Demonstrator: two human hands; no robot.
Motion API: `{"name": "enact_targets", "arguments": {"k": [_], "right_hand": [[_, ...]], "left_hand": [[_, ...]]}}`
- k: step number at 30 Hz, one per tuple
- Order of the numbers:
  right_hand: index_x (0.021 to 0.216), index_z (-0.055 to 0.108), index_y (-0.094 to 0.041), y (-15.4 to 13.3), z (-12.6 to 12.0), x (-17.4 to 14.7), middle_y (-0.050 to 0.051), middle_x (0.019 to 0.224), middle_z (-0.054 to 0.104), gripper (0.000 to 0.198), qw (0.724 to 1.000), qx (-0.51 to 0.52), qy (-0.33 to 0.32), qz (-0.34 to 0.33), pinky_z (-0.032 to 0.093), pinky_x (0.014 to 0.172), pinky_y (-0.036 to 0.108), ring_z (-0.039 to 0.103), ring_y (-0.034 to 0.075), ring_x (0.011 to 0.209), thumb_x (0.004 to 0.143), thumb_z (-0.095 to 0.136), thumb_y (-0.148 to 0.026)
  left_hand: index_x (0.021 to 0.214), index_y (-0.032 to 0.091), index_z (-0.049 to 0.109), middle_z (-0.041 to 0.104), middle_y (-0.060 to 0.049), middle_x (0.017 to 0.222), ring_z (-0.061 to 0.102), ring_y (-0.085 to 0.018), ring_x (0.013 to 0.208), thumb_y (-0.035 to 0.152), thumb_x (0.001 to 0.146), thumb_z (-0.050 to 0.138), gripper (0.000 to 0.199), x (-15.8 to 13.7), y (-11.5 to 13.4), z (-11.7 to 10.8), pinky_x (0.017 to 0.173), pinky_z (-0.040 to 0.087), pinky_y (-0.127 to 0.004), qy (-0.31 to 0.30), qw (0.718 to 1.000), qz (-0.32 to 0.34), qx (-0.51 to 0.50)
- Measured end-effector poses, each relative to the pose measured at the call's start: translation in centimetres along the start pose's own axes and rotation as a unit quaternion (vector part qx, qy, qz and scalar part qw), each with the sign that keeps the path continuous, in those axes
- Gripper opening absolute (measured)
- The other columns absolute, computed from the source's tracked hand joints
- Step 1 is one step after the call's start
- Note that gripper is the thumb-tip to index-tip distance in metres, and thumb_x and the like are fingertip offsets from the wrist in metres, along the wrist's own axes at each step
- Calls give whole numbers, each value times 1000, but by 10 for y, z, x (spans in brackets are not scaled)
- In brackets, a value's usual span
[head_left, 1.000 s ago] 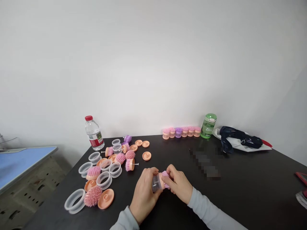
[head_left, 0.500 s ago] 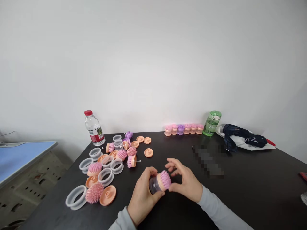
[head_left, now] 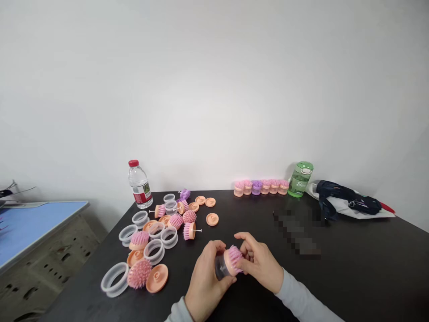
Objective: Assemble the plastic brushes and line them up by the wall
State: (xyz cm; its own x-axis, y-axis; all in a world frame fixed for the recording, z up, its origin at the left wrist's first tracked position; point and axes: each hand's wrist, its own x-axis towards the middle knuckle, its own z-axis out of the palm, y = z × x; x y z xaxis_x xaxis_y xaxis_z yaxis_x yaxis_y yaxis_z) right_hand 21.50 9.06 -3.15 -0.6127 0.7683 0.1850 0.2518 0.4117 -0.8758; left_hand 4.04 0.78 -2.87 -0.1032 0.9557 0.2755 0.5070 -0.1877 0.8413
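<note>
A round scrubbing brush [head_left: 233, 259] with pink bristles, a peach collar and a clear ring body is held tilted above the black table. My left hand [head_left: 208, 279] wraps round its clear body, thumb in front. At the bristle end, my right hand [head_left: 259, 261] has its thumb and curled fingers against the pink bristles. To the left lie loose parts: clear rings [head_left: 154, 251], peach discs [head_left: 157, 278] and bristle heads [head_left: 140, 273]. One bristle head [head_left: 189, 230] lies on its side with a thin stem sticking out.
Along the wall stands a row of several finished-looking brushes [head_left: 256, 187], one of them purple. Beside it is a green bottle [head_left: 300, 180], then a dark folded umbrella [head_left: 348, 197] on a white bag. A water bottle [head_left: 140, 185] stands back left. A pixelated item [head_left: 298, 232] lies right.
My right hand has closed in, its fingers now curled against the bristles where they were spread before. The whole view has shifted slightly, moving the table things a little right and down.
</note>
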Motion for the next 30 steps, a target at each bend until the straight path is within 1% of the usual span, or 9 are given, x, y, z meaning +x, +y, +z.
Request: {"name": "enact_targets", "arguments": {"k": [5,9,14,17,20,23,26,28,30], "right_hand": [[126,54,-23,-7,-1,1,7,120,63,71,998,15,-28,-45,52,89,37,62,25,106,61,83,-19],[119,56,-20,-12,9,0,3,99,64,56,1000,20,-8,-9,54,83,35,65,21,90,66,71,-9],[115,53,-19,-9,25,6,2,92,64,46,1000,16,20,0,55,74,34,65,19,80,73,70,-18],[119,49,-20,-2,22,27,3,95,67,41,999,15,15,-27,57,73,32,68,19,83,81,64,-26],[122,48,-19,8,16,61,9,110,66,35,998,-17,59,-32,58,77,33,67,20,96,90,52,-33],[122,52,-16,19,20,97,15,120,61,46,992,-77,101,-17,57,79,39,62,27,104,81,65,-33],[120,57,-13,27,36,121,17,121,61,58,984,-141,104,-21,48,94,50,57,33,111,68,79,-26],[120,59,-13,29,47,130,15,121,62,57,980,-172,91,-37,42,100,52,55,33,115,69,81,-26],[119,60,-15,30,54,134,11,120,63,47,977,-190,75,-54,42,100,51,56,30,115,78,77,-29]], "left_hand": [[105,22,53,63,-3,101,61,-24,93,6,63,70,48,-1,-2,0,84,48,-39,11,1000,13,0],[105,21,54,63,-4,102,60,-25,95,2,58,70,53,-2,-6,2,85,47,-40,15,1000,6,9],[104,23,58,64,-5,102,60,-28,96,1,58,67,52,-2,-14,2,86,47,-43,64,997,18,28],[110,24,57,64,-5,106,60,-28,101,4,63,66,52,0,-14,-4,90,46,-43,92,996,19,-3],[111,24,58,63,-5,109,60,-27,105,11,69,68,45,6,-15,-12,95,45,-43,138,987,10,-85],[115,22,52,61,-7,114,61,-27,106,21,74,68,44,13,-20,-17,96,46,-43,179,975,-7,-132],[121,21,45,59,-9,116,61,-27,109,28,76,68,51,17,-27,-20,97,46,-42,206,965,-21,-162],[120,21,47,61,-8,114,61,-28,110,30,73,73,55,19,-28,-22,96,47,-41,222,956,-31,-187],[115,22,51,63,-8,112,62,-28,109,32,67,79,57,19,-28,-25,94,48,-38,234,949,-38,-209]]}}
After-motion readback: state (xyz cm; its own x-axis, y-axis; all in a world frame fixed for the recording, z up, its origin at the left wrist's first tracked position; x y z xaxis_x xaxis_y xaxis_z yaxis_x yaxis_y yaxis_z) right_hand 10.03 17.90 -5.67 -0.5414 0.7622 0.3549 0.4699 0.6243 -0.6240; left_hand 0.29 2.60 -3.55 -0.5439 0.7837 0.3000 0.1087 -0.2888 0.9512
